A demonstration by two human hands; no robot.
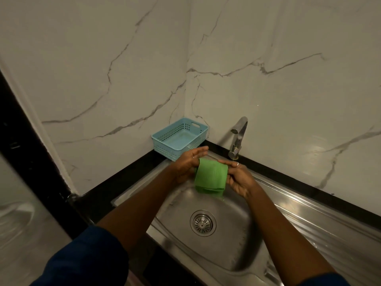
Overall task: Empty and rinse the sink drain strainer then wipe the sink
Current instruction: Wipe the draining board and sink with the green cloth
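Both hands hold a folded green cloth (210,176) above the sink (231,250), just below the tap (238,139), likely so any drips fall into the basin. The left hand (188,162) supports one edge with its fingers extended, while the right hand (237,178) pinches the other. The strainer (203,223) sits in the drain, suggesting wiping comes next.

Strainer (203,223) in sink (231,240), below cloth (210,176)

Both hands — left hand (188,162), right hand (240,178) — hold green cloth (211,175).
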